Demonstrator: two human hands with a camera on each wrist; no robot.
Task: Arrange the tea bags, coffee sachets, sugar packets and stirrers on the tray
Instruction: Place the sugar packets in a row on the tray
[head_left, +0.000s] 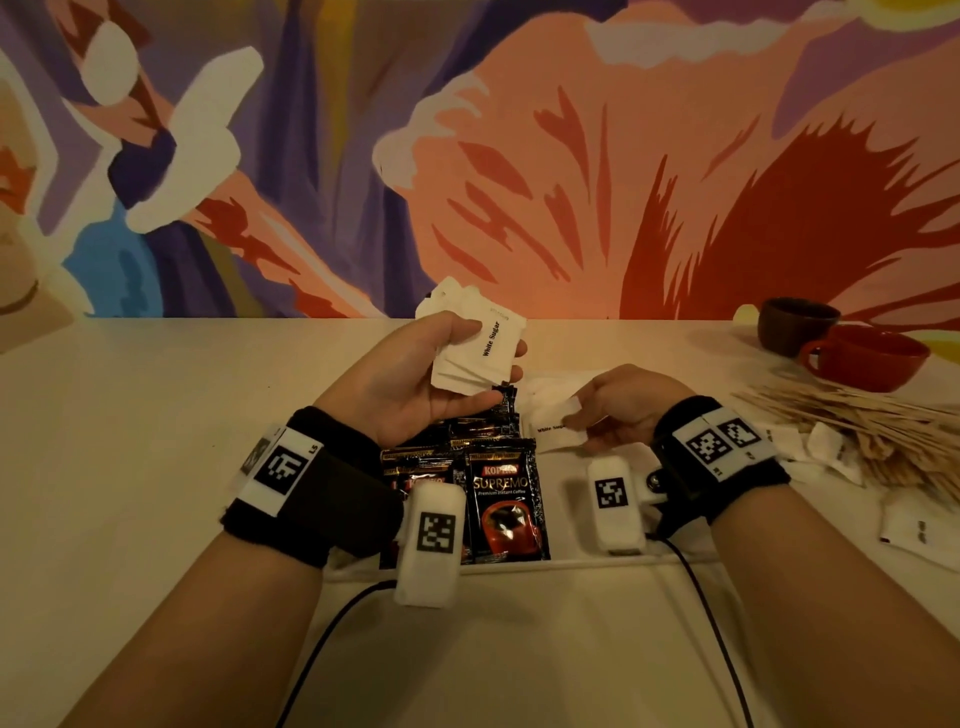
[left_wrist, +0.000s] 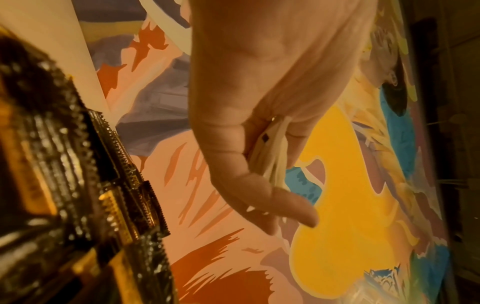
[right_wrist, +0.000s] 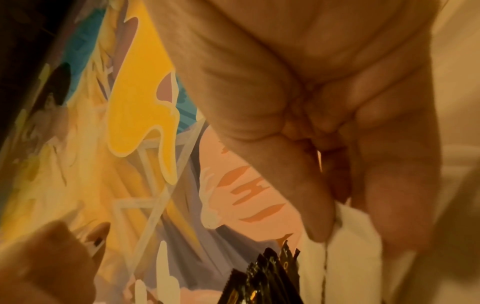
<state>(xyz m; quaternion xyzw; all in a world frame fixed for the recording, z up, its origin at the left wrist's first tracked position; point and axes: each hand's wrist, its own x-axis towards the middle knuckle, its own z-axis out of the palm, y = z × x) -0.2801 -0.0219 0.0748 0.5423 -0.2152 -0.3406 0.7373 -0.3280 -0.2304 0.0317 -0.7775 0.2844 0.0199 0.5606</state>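
My left hand (head_left: 457, 364) is raised above the tray and holds a small stack of white sugar packets (head_left: 480, 345); the left wrist view shows their edges (left_wrist: 272, 156) squeezed between thumb and fingers. Black coffee sachets (head_left: 506, 501) lie overlapped in a row on the white tray (head_left: 519, 564), under the left wrist. To their right, my right hand (head_left: 587, 423) pinches one white sugar packet (head_left: 553, 431) low over the tray; the right wrist view shows the thumb and a finger on the white packet (right_wrist: 350, 236).
A heap of wooden stirrers (head_left: 852, 421) lies at the right, with loose white packets (head_left: 826, 452) around it. A brown cup (head_left: 792, 325) and a red cup (head_left: 867, 356) stand at the back right. A painted wall runs behind the table.
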